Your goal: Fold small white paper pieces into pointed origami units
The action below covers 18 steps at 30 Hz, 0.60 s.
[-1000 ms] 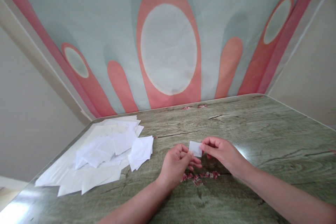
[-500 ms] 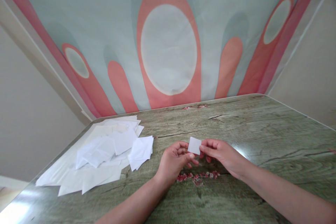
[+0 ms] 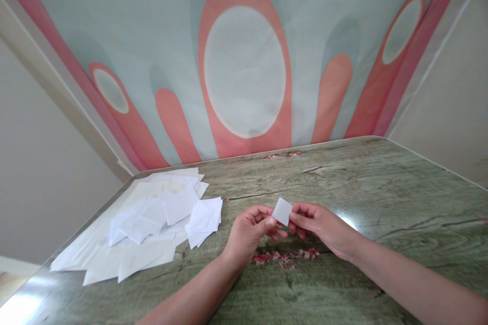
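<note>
A small white square of folded paper [image 3: 282, 211] is held up over the middle of the table, turned so one corner points upward. My left hand [image 3: 251, 231] pinches its left corner between thumb and forefinger, the other fingers curled loosely below. On the right side, my right hand [image 3: 314, 222] grips the opposite corner with thumb and fingertips. To the left of my hands lies a small pile of folded white papers [image 3: 205, 219], apart from my fingers.
Many loose white sheets [image 3: 102, 259] spread over the left of the wood-patterned table [image 3: 381, 188], with more folded pieces [image 3: 147, 218] on top. Red flower prints [image 3: 287, 258] mark the tabletop. A wall with coral shapes [image 3: 244, 142] rises behind the far edge.
The paper square has rotated slightly between my fingers, its top corner now more upright. My left thumb has shifted a little up and left. The piles stay where they were.
</note>
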Tool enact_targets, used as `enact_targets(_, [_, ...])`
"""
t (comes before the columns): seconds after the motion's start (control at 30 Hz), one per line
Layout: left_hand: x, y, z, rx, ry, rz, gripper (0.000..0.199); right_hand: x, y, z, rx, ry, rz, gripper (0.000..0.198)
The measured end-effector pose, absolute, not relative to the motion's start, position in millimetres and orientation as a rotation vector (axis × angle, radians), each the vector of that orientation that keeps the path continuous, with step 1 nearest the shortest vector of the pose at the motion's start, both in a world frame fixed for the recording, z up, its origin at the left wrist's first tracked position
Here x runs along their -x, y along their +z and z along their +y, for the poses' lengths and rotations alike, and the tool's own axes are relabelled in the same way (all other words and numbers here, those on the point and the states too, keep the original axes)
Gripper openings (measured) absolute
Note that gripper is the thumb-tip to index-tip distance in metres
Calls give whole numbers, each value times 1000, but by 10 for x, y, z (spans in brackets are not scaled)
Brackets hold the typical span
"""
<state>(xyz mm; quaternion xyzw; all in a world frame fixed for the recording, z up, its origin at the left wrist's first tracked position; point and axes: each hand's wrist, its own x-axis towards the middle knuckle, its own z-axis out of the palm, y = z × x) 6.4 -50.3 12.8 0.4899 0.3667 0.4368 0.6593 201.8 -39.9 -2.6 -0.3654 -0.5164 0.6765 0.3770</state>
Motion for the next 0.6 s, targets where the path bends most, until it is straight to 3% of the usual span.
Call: enact_targets(0.6, [-70, 225, -505, -1309, 945, 1090, 27, -2039, -18, -395, 1021, 1610, -1443, 36])
